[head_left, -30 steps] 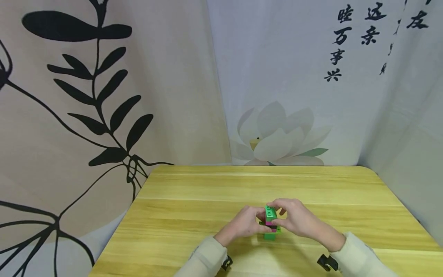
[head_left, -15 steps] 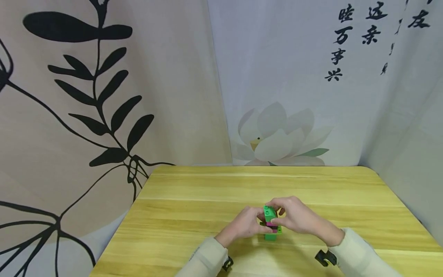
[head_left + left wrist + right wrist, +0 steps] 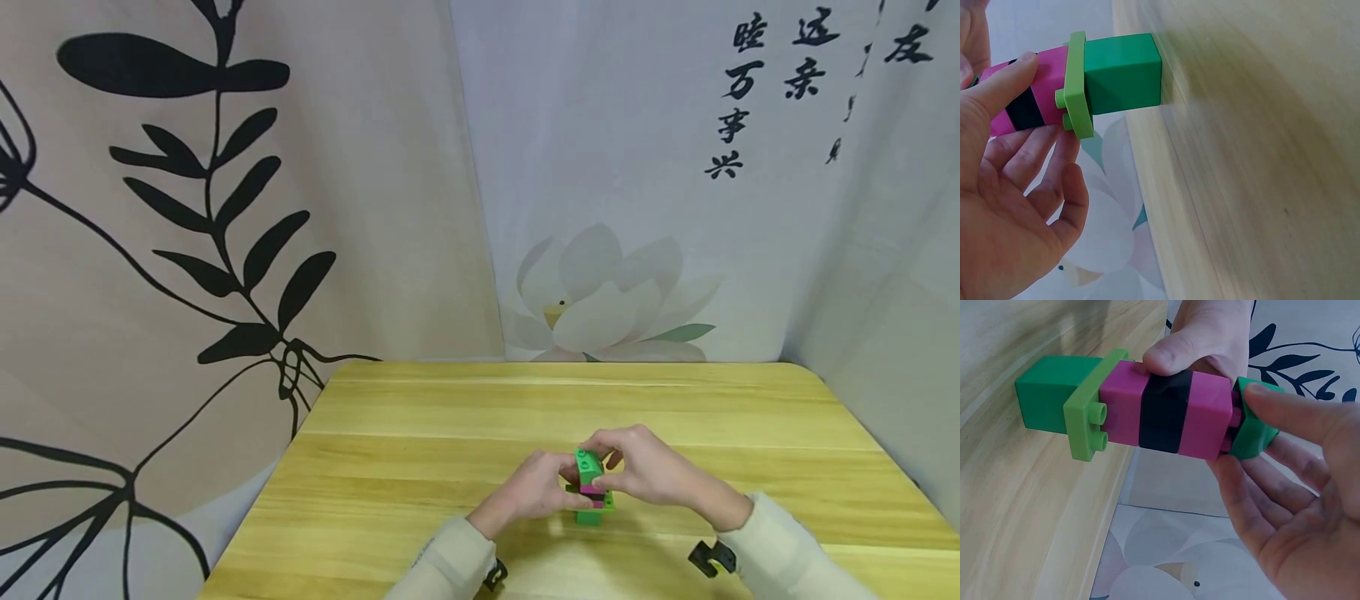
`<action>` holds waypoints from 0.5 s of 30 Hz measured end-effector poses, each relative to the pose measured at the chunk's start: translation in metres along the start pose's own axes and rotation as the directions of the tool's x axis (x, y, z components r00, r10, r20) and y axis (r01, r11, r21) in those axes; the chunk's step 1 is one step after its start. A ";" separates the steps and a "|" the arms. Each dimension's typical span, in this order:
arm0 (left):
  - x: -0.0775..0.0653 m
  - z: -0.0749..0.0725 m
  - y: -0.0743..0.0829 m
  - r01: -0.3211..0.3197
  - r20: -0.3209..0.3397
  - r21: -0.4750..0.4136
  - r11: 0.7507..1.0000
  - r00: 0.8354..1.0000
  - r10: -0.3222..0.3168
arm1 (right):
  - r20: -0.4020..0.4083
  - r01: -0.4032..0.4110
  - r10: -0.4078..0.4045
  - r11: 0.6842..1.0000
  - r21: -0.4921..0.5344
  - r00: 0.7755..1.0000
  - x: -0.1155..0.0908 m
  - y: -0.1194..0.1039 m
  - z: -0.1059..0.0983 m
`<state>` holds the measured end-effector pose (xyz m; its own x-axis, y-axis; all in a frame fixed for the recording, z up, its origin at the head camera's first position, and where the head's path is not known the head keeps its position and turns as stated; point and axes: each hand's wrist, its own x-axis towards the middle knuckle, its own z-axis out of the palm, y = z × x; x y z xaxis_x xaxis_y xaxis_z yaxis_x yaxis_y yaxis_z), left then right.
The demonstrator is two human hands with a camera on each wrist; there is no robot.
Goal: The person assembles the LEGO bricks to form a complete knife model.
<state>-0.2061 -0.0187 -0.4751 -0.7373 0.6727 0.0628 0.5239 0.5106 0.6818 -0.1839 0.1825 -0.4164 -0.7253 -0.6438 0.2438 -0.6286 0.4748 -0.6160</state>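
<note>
A stack of toy building blocks stands upright on the table between both hands. At its foot is a green block, topped by a wider lime plate with studs showing at its side. Above come magenta blocks with a black band between them. My left hand grips this middle part between thumb and fingers. With thumb and fingertips, my right hand pinches the sloped green top brick. In the right wrist view, magenta studs show in a gap below that brick.
The wooden table extends around the stack, with its far edge against a pale curtain printed with plants and characters. A black clip-like device sits at the right cuff, another at the left.
The head view has shifted very slightly. Both hands keep their hold on the blocks, and the stack stays essentially in place.
</note>
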 end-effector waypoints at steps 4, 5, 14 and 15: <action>0.001 0.001 0.000 -0.015 -0.005 0.000 1.000 1.000 0.015 | 0.012 -0.020 0.019 0.998 0.054 1.000 0.000 0.002 -0.002; 0.001 0.002 0.000 -0.019 -0.004 -0.001 1.000 1.000 0.019 | 0.012 -0.023 0.022 0.998 0.063 1.000 0.000 0.003 -0.002; 0.001 0.002 0.000 -0.017 -0.004 -0.015 1.000 1.000 0.017 | -0.002 -0.027 0.027 0.997 0.069 1.000 -0.001 0.001 -0.001; 0.001 0.001 0.000 -0.014 -0.004 -0.015 1.000 1.000 0.014 | -0.003 -0.023 0.023 0.998 0.062 1.000 -0.001 0.001 -0.001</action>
<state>-0.2065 -0.0175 -0.4762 -0.7315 0.6777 0.0750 0.5277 0.4930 0.6917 -0.1841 0.1838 -0.4164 -0.7404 -0.6310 0.2317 -0.5932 0.4514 -0.6666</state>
